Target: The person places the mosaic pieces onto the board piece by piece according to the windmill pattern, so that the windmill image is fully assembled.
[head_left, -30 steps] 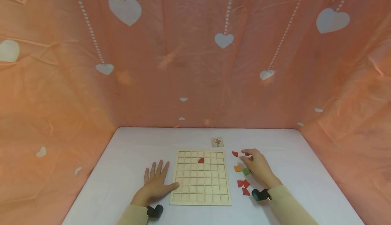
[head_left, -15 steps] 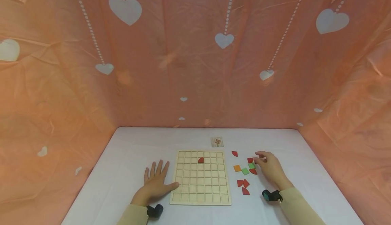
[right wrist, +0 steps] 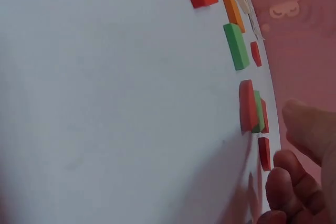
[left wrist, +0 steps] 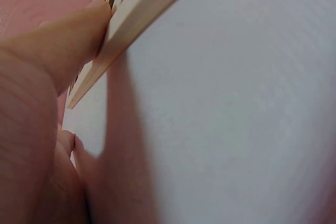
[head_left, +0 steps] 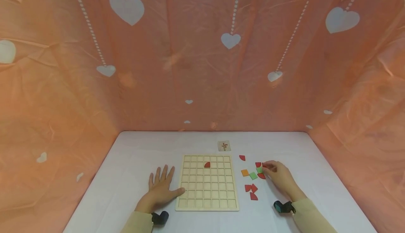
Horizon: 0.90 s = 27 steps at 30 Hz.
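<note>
My left hand [head_left: 159, 191] lies with spread fingers on the white table, its thumb [left wrist: 79, 38] on the left rim of a wooden grid board [head_left: 209, 207]. One red quarter-circle piece [head_left: 207, 164] sits in an upper cell of the board. On the right, my right hand [head_left: 281, 178] reaches over a small cluster with a green square [right wrist: 258, 111], a red quarter-circle piece [right wrist: 247, 106] and other red pieces. Its thumb [right wrist: 310, 129] and bent fingers are apart, with nothing between them. Just beyond the fingertips lies another red piece [right wrist: 264, 153].
Between board and right hand lie an orange square [head_left: 245, 173], another green square [head_left: 253, 175] and a lone red piece [head_left: 242, 157]. Several red pieces [head_left: 254, 196] sit nearer the front. Behind the board is a small pattern card [head_left: 224, 146]. Orange cloth [head_left: 202, 85] walls the table.
My right hand has moved right, away from the lone red piece, uncovering the green and red cluster, then dipped slightly toward its right side. The left hand has stayed in place.
</note>
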Tool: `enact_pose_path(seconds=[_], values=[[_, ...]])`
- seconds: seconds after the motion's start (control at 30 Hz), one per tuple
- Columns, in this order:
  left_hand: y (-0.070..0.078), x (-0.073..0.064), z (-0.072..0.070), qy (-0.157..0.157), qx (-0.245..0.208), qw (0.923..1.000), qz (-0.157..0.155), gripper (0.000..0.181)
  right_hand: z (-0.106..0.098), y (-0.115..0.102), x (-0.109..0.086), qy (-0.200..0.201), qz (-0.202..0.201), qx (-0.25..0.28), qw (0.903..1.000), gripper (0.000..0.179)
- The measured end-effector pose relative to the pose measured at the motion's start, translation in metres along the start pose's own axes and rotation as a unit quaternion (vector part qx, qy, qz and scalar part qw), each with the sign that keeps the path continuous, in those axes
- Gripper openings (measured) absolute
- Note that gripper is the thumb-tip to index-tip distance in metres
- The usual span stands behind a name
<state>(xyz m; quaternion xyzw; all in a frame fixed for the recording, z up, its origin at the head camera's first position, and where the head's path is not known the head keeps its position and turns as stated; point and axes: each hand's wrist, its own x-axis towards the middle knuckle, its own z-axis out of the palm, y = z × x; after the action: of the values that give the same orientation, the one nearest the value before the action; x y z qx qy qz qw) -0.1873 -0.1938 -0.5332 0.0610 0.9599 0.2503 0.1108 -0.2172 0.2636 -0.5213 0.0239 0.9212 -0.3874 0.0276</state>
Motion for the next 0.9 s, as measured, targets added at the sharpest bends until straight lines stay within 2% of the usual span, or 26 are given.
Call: enact_pose_path(seconds=[0.13, 0.3, 0.53, 0.9], values=[[-0.0024, 0.0011, 0.001, 0.0, 0.002, 1.0, 0.003, 0.106, 0.0011, 0.0022, -0.0039, -0.018, 0.003, 0.002, 0.9998, 0.027], [-0.0018, 0.0002, 0.0004, 0.0, -0.003, 1.0, 0.005, 0.105, 0.0036, 0.0053, -0.0049, -0.027, 0.002, -0.003, 0.9996, 0.027], [0.0007, -0.0015, 0.0, 0.001, -0.003, 1.0, 0.005, 0.105, 0.0056, 0.0062, -0.006, -0.034, 0.019, -0.013, 0.9992, 0.029], [-0.0011, 0.0006, 0.0015, 0.003, 0.001, 1.0, 0.003, 0.106, 0.0065, 0.0002, -0.0069, -0.031, 0.004, -0.035, 0.9989, 0.021]])
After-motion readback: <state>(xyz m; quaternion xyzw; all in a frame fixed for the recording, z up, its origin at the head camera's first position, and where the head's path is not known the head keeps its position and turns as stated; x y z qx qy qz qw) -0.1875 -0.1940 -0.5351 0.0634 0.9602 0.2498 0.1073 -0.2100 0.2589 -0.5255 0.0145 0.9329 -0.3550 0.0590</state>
